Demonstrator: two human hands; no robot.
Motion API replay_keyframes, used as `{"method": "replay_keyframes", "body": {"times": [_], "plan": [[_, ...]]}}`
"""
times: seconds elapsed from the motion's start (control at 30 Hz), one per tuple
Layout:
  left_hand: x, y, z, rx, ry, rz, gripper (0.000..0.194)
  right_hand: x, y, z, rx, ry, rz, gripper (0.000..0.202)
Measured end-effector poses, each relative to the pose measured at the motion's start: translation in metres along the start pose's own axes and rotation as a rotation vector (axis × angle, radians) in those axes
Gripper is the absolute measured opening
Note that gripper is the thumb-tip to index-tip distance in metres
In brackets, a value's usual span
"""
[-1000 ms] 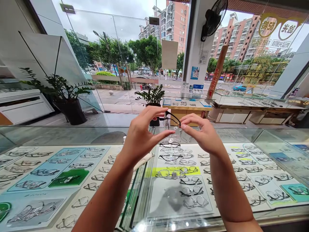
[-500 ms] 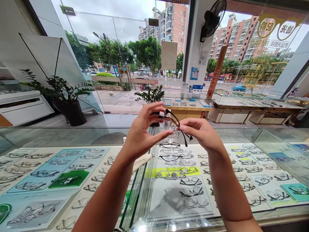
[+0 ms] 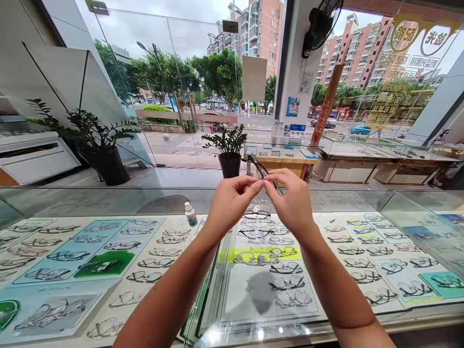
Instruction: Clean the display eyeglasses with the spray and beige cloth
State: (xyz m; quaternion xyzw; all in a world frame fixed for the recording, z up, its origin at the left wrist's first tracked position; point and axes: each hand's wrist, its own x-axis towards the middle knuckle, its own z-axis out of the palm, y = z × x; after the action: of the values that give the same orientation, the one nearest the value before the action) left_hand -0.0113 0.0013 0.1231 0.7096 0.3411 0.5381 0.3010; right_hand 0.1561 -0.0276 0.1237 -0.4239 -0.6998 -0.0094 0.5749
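Black-framed eyeglasses [image 3: 256, 164] are held up above the glass counter, partly hidden behind my fingers. My right hand [image 3: 292, 200] pinches them with thumb and fingertips, and a dark temple tip shows beyond the fingers. My left hand [image 3: 234, 200] is closed in a pinch, its fingertips meeting those of the right hand at the near side of the glasses. Whether the left fingers grip the frame or a small piece on it, I cannot make out. Beneath the hands, the display case holds rows of glasses [image 3: 286, 285].
A small white bottle [image 3: 190, 214] stands left of my left forearm. Glasses on blue and green cards [image 3: 105, 265] fill the left of the glass case. Beyond the counter are a potted plant [image 3: 230, 164], another display table [image 3: 302, 155] and a wall fan [image 3: 321, 26].
My left hand, spread around the glasses before, has closed and come down to meet the right fingertips. The glasses have turned and sit more behind the fingers. The bottle has come into fuller view.
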Motion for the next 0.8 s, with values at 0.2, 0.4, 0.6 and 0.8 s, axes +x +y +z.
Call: {"method": "replay_keyframes", "body": {"times": [0.2,0.4,0.6,0.8], "plan": [[0.009,-0.011,-0.001,-0.097,0.034,-0.092,0.036,-0.002,-0.005,-0.002,-0.015,-0.12,0.016,0.017],[0.014,-0.012,-0.005,-0.099,-0.03,-0.118,0.033,0.004,0.005,-0.006,0.176,-0.093,0.215,0.005],[0.013,-0.009,-0.005,-0.053,-0.064,-0.106,0.031,0.008,0.014,-0.005,0.242,-0.16,0.282,0.011],[0.012,-0.009,-0.011,0.161,-0.118,-0.073,0.03,0.01,0.016,-0.016,0.097,-0.208,0.285,0.011]]}}
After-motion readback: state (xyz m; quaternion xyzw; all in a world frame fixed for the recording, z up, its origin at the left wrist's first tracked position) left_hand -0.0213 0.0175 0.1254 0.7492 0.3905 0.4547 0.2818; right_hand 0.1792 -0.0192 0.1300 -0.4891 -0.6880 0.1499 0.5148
